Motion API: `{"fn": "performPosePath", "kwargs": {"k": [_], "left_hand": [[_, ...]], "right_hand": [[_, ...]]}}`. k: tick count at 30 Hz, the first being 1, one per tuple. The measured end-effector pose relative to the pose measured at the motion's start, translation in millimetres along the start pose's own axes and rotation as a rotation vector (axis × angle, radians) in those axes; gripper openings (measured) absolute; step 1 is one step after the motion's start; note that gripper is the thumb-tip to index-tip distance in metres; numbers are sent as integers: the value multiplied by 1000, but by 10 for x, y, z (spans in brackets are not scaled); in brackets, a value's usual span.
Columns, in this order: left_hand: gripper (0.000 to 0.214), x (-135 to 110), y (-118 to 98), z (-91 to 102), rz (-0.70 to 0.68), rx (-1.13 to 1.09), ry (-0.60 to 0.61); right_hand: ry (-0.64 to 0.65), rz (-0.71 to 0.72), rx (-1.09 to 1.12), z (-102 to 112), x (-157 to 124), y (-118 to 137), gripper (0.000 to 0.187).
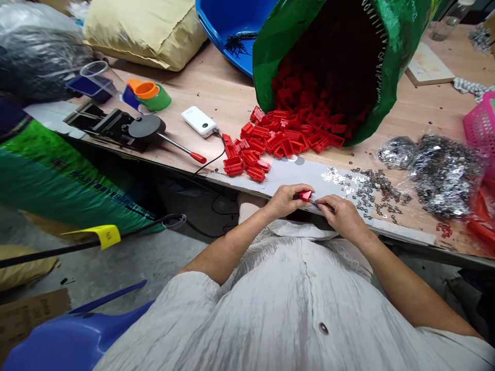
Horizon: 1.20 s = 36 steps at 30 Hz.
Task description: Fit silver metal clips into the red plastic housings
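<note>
My left hand (287,200) is closed around a red plastic housing (305,196) just over the table's front edge. Pinched in my right hand (342,212) is a thin metal tool (315,203), whose tip meets the right end of the housing; its kind is mostly hidden by my fingers. Beyond my hands, a heap of similar red plastic housings (286,134) spills from a green sack (266,62) lying on its side. Small metal pieces (371,188) are scattered on the grey sheet (297,175) and the wood to the right of my hands.
A hand press (147,126) with a red-tipped lever stands left, near a white power bank (199,121) with a cable. Plastic bags of metal parts (444,175) and a pink basket (479,123) are at right. Behind are a blue basin (220,31) and a tan sack (143,31).
</note>
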State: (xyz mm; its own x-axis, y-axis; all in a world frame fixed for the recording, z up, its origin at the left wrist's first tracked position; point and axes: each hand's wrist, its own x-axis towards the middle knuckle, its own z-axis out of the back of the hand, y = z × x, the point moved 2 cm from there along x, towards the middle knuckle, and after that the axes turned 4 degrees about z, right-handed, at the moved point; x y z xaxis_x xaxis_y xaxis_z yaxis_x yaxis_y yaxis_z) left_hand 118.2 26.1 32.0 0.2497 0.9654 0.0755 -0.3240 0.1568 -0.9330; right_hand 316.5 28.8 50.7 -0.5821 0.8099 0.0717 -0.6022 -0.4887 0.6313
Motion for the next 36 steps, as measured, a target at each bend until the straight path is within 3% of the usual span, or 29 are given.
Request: {"fn": "performPosePath", "kwargs": {"k": [11, 16, 20, 24, 28, 36], "left_hand": [[27, 6, 3, -27, 22, -13, 13], [32, -28, 38, -39, 61, -109, 14], [35, -105, -25, -69, 90, -367, -72], [39, -193, -238, -123, 179, -811, -178], [29, -266, -435, -218, 323, -1206, -99], [10, -349, -526, -366, 509, -1451, -126]], "right_hand": [[8, -132, -129, -56, 79, 157, 18], [60, -79, 25, 7, 41, 84, 18], [-5, -15, 181, 102, -92, 41, 21], [8, -32, 292, 149, -203, 118, 25], [21, 8, 291, 184, -217, 294, 41], [-5, 55, 212, 220, -217, 421, 40]]}}
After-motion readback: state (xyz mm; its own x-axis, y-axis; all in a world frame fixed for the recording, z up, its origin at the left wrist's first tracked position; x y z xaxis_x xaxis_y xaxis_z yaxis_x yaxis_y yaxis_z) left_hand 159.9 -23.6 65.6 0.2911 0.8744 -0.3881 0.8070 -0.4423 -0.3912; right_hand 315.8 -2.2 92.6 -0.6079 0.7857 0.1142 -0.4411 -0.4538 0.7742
